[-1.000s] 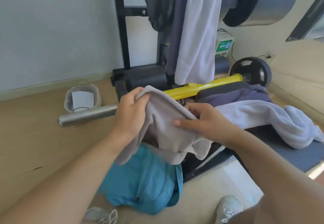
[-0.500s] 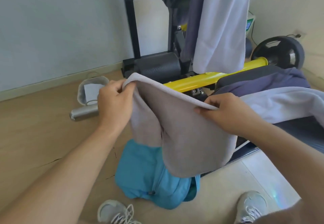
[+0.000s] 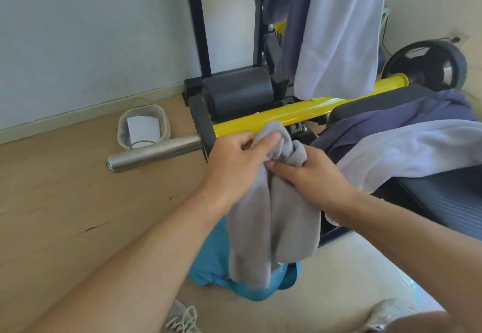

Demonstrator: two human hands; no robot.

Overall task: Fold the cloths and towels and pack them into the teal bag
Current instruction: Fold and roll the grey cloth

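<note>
Both the left hand and right hand pinch the top corners of the soft grey cloth, which hangs below them over the crumpled teal fabric bag. Bunched corners may slip, leaving a lopsided fold.

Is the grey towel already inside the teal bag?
No, both hands hold the grey towel bunched in the air above the teal bag.
</note>
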